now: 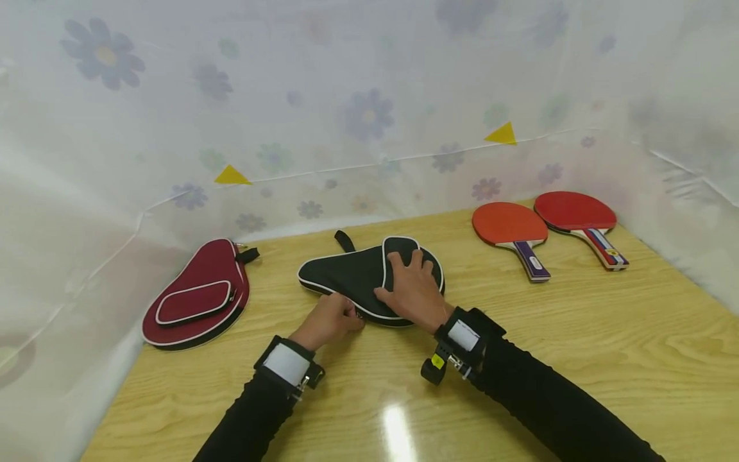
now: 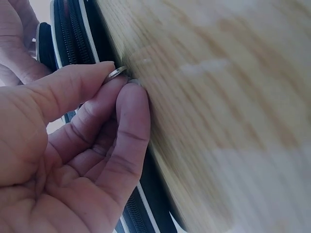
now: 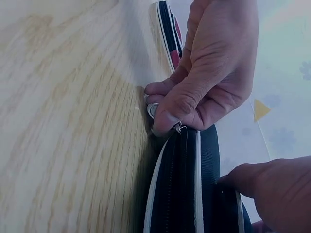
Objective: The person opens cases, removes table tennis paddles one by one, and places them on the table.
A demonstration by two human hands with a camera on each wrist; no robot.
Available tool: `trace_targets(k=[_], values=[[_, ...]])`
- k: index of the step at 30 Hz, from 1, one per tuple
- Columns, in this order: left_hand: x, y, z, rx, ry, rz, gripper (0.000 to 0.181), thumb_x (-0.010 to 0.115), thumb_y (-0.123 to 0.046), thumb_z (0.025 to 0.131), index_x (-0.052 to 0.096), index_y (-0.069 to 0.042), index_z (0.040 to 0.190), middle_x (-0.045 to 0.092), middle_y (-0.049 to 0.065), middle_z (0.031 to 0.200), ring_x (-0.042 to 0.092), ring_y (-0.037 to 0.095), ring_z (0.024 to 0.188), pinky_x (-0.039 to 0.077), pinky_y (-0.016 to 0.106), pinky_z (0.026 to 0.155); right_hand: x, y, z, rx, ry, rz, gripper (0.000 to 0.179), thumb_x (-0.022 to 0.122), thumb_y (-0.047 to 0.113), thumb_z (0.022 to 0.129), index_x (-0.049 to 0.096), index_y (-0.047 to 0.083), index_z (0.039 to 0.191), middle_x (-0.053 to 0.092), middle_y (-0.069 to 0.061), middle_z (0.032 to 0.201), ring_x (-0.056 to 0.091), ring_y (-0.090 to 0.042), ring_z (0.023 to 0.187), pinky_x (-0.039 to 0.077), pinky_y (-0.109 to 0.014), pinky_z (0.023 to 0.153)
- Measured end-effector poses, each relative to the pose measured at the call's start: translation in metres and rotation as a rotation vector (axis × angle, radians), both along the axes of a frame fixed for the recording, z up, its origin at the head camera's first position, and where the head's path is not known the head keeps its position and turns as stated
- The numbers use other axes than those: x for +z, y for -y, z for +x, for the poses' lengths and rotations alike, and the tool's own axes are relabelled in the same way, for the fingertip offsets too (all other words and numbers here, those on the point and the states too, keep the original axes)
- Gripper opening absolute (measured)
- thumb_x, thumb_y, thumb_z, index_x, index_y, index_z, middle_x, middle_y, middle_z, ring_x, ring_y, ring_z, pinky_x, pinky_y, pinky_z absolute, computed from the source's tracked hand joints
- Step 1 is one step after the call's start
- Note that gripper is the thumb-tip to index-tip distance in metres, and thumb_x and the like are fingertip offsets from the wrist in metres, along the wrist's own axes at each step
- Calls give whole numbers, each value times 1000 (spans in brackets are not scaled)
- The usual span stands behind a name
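A black table tennis paddle case [image 1: 340, 271] with white piping lies on the table, narrow end to the left and a smaller pocket on its wide end. My left hand [image 1: 330, 319] is at its near edge. Thumb and finger pinch a metal zipper pull [image 2: 115, 74] there, and the right wrist view shows the slider at the zipper [image 3: 179, 179] along the case's side. My right hand [image 1: 417, 292] rests on the pocket over the wide end, fingers spread and thumb toward the left. Part of the pocket is hidden beneath it.
To the left lies a dark red paddle case [image 1: 202, 273] with a small zipped pocket. Two red paddles lie at the back right, one with a purple handle [image 1: 531, 260], one with a striped handle [image 1: 603, 247]. A flowered curtain [image 1: 369, 173] borders the wooden table [image 1: 369, 398].
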State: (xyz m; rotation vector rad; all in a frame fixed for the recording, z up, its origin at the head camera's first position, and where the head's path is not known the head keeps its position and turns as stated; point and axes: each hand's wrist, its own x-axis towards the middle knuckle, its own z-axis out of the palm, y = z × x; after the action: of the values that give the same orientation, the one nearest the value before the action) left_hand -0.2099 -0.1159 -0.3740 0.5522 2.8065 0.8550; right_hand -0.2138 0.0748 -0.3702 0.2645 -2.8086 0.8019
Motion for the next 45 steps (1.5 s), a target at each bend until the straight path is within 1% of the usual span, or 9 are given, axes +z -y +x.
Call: trace_targets(k=[5, 8, 12, 18, 25, 32, 36, 40, 45], values=[[-1, 1, 0, -8, -31, 0, 32, 78, -9, 85, 64, -4, 57, 46, -10, 50, 41, 7, 50, 32, 22, 52, -3, -5, -3, 49, 2, -6, 69, 74, 30, 92, 43, -1, 145, 34, -40, 138, 45, -58, 116, 50, -58, 86], [-1, 1, 0, -4, -31, 3, 32, 78, -9, 85, 64, -4, 57, 46, -10, 51, 41, 7, 51, 32, 22, 53, -4, -9, -4, 72, 3, -15, 71, 74, 27, 92, 40, -3, 146, 33, -40, 139, 45, -59, 118, 50, -59, 87], [-1, 0, 0, 10, -18, 17, 32, 76, -8, 86, 64, -3, 57, 46, -10, 50, 42, 7, 51, 33, 23, 53, -2, -16, -8, 102, 58, -23, 72, 73, 26, 93, 37, -1, 149, 26, -40, 147, 38, -59, 129, 47, -62, 92], [-1, -1, 0, 49, -10, 57, 33, 74, -4, 85, 63, -1, 55, 50, -8, 47, 43, 8, 45, 32, 22, 47, 3, -28, -16, 147, 144, -36, 72, 71, 27, 95, 34, 6, 153, 16, -41, 153, 28, -56, 139, 45, -63, 96], [-1, -3, 0, 87, -2, 54, 33, 74, -3, 86, 63, -1, 54, 56, -2, 49, 45, 8, 44, 32, 21, 45, 6, -36, -23, 193, 167, -17, 72, 71, 27, 94, 35, 9, 153, 19, -41, 153, 28, -55, 140, 42, -65, 99], [-2, -3, 3, 115, 3, 75, 30, 73, -1, 83, 65, -2, 54, 65, 4, 53, 55, 9, 44, 37, 21, 44, 6, -42, -30, 236, 191, 1, 72, 72, 27, 94, 35, 11, 154, 20, -37, 156, 28, -53, 142, 38, -64, 105], [-2, -3, 5, 138, 0, 85, 29, 72, 1, 83, 64, -1, 55, 66, 5, 53, 60, 11, 45, 40, 21, 44, 8, -47, -35, 277, 198, 32, 72, 71, 25, 95, 35, 11, 155, 24, -35, 156, 32, -52, 140, 37, -62, 107], [-1, -5, 9, 154, 16, 98, 29, 70, 2, 84, 62, 0, 57, 67, 5, 55, 64, 13, 47, 43, 21, 45, 10, -54, -42, 325, 195, 58, 72, 71, 24, 95, 35, 11, 156, 24, -32, 158, 30, -51, 143, 36, -62, 109], [0, -7, 15, 157, 28, 78, 29, 68, 0, 87, 62, -1, 59, 66, 4, 55, 62, 13, 48, 40, 21, 45, 10, -61, -50, 377, 186, 54, 71, 72, 20, 95, 36, 11, 156, 21, -30, 161, 26, -51, 145, 35, -61, 109]])
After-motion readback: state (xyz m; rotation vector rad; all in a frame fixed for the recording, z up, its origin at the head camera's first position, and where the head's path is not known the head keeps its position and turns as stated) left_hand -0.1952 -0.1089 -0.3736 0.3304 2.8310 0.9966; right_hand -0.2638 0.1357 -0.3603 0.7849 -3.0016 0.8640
